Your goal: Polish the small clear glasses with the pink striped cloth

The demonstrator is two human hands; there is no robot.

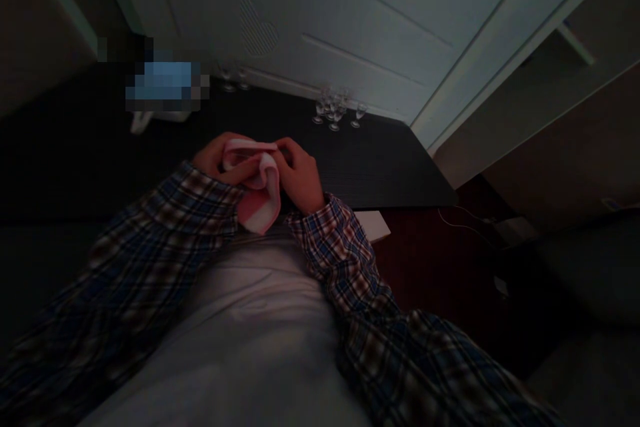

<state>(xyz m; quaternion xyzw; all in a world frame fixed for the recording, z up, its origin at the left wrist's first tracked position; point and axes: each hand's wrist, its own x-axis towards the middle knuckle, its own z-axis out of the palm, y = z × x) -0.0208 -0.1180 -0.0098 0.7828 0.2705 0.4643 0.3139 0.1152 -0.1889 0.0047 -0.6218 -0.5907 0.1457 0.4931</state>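
A: What are the hands doing?

B: The left hand (215, 159) and the right hand (300, 177) are both gripping a pink-and-white cloth (257, 197), fingers closed on its top edge. The cloth is hanging between them, its lower fold dangling over the near edge of the dark table (390, 167).

A: How much room is showing around them?

B: A bare stretch of tabletop is running out beyond the knuckles to the white cabinet door (380, 20). The table's right edge is slanting toward the person, and a white box (373, 223) is sitting just beside the right wrist at the near corner. Past that edge, a thin cable (465, 220) is lying on the dark red floor.

A: Any vessels?

B: A cluster of small stemmed glasses (336, 110) is standing at the far edge, against the door and well apart from the hands. Another pair of glasses (235, 78) is standing further left. The dim light is hiding whether anything is in them.
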